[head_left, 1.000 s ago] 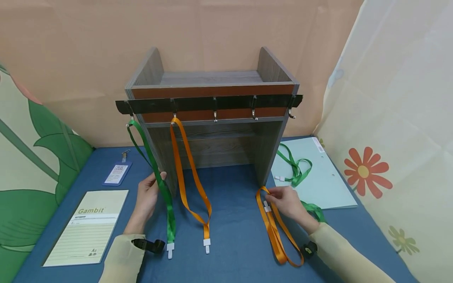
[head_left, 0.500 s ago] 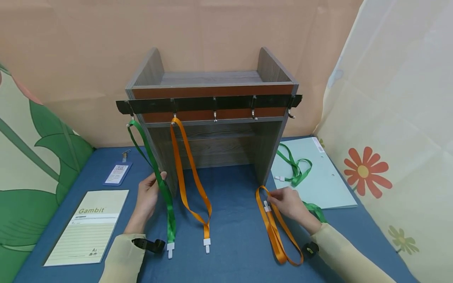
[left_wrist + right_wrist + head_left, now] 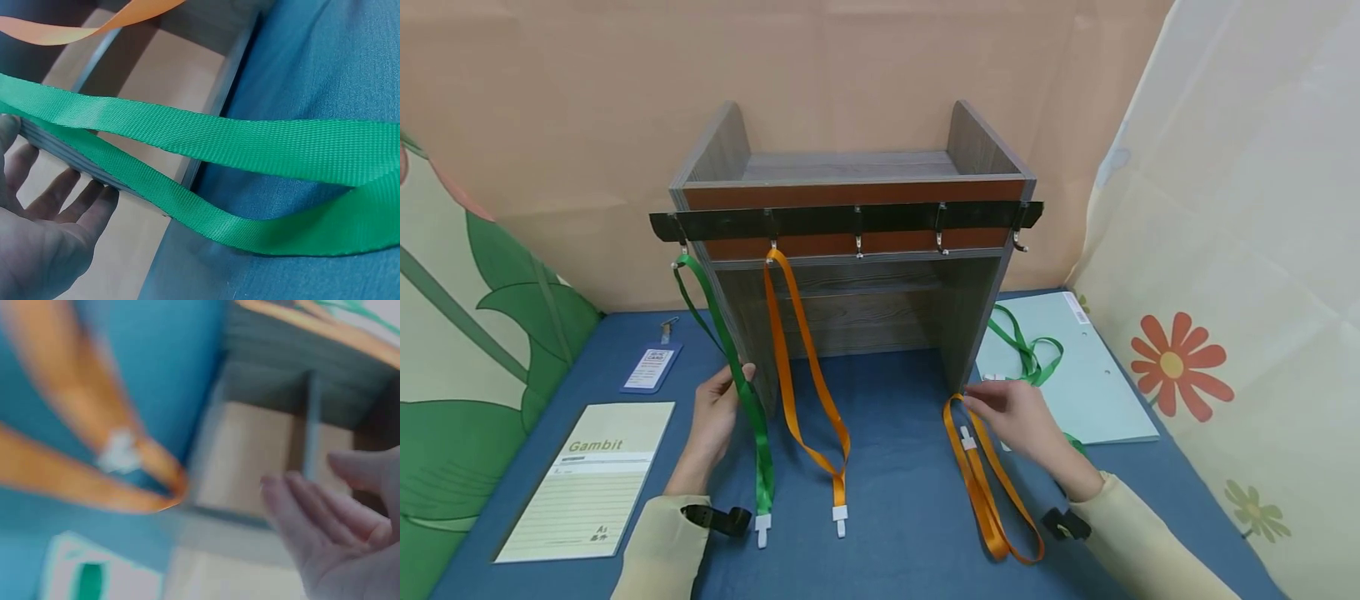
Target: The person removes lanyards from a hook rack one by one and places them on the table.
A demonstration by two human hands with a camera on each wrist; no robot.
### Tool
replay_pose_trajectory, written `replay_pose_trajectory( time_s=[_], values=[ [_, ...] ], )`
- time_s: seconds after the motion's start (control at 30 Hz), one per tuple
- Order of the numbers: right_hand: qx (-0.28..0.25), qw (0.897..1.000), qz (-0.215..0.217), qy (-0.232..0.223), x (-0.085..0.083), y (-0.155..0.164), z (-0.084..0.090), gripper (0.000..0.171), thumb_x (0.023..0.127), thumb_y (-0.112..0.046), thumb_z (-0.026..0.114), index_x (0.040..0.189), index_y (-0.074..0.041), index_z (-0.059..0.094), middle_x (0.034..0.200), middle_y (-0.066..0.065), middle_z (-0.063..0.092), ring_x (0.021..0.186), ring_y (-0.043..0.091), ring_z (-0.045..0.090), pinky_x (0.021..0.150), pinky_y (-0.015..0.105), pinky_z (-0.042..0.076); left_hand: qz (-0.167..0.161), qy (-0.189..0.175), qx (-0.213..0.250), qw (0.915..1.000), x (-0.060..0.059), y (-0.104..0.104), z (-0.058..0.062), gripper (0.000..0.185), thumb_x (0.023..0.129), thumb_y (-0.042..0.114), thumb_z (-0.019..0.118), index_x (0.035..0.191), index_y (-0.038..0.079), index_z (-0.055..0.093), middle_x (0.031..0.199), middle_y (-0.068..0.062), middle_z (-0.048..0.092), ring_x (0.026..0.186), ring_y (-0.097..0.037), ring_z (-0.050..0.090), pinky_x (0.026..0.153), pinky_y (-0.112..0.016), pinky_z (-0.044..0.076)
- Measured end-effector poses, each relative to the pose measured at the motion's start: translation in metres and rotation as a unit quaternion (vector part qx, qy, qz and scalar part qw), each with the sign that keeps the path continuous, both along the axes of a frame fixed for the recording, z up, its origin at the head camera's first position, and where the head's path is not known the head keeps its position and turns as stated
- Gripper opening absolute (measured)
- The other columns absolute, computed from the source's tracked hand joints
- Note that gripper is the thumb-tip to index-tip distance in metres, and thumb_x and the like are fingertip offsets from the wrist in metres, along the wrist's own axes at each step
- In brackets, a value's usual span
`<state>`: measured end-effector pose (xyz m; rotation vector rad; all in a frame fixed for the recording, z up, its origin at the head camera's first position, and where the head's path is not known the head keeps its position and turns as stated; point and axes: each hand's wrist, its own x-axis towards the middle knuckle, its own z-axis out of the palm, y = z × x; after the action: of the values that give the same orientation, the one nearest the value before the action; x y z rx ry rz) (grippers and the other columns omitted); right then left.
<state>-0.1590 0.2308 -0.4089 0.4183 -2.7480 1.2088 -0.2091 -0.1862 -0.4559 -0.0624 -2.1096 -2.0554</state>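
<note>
A: Nearest us, how will the flat orange woven lanyard (image 3: 981, 467) on the blue tablecloth (image 3: 895, 433) handle?

B: We judge it light, limp and slippery. Grip the far bend or the white plastic clip (image 3: 968, 437). Its long axis runs from near us away toward the grey wooden shelf unit (image 3: 850, 250).

A: Hand states?

B: Our right hand (image 3: 1011, 417) touches the far bend, fingers relaxed and apart. Our left hand (image 3: 715, 417), fingers straight, rests against the hanging green woven lanyard (image 3: 730, 358), which runs up to the black hook rail (image 3: 850, 221).

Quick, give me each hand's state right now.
Left hand: open, fingers straight, touching the hanging green lanyard.
Right hand: open, fingertips at the orange lanyard.
</note>
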Motion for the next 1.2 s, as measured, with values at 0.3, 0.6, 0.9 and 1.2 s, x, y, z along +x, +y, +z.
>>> replay_pose_trajectory(
  time_s=[0.3,0.6,0.9,1.2],
  values=[
    [-0.111,0.99,0.081,0.026,0.002,-0.044,0.059,0.029,0.092,-0.02,0.067,0.118,-0.007,0.067,0.109,0.003,0.067,0.092,0.012,0.065,0.075,0.027,0.051,0.002,0.003,-0.001,1.0,0.001,0.0,0.0,0.038,0.097,0.026,0.058,0.104,-0.011,0.061,0.108,0.004,0.061,0.107,-0.018,0.046,0.077,-0.025,0.041],
    [-0.106,0.982,0.118,0.099,-0.01,-0.089,0.098,0.029,0.091,-0.021,0.068,0.117,-0.01,0.068,0.108,-0.002,0.068,0.091,0.006,0.065,0.075,0.028,0.052,0.01,0.012,0.015,0.9998,0.0,0.001,0.0,0.033,0.097,0.022,0.059,0.103,-0.01,0.063,0.086,0.001,0.061,0.094,-0.018,0.048,0.071,-0.025,0.041],
    [-0.101,0.966,0.159,0.179,-0.025,-0.132,0.109,0.032,0.092,-0.019,0.066,0.121,-0.005,0.064,0.114,0.005,0.066,0.098,0.007,0.063,0.082,0.033,0.05,0.015,0.02,0.012,0.9996,-0.001,0.0,0.002,0.036,0.097,0.023,0.059,0.097,-0.013,0.06,0.076,0.004,0.058,0.088,-0.018,0.047,0.069,-0.025,0.039],
    [-0.143,0.962,0.156,0.171,-0.043,-0.169,0.129,0.032,0.094,-0.017,0.064,0.121,0.0,0.063,0.11,0.007,0.067,0.094,0.006,0.064,0.08,0.025,0.049,0.015,0.024,-0.005,0.9996,-0.001,0.003,0.0,0.033,0.097,0.021,0.058,0.099,-0.012,0.061,0.072,0.003,0.053,0.082,-0.016,0.046,0.066,-0.025,0.039]
  ],
)
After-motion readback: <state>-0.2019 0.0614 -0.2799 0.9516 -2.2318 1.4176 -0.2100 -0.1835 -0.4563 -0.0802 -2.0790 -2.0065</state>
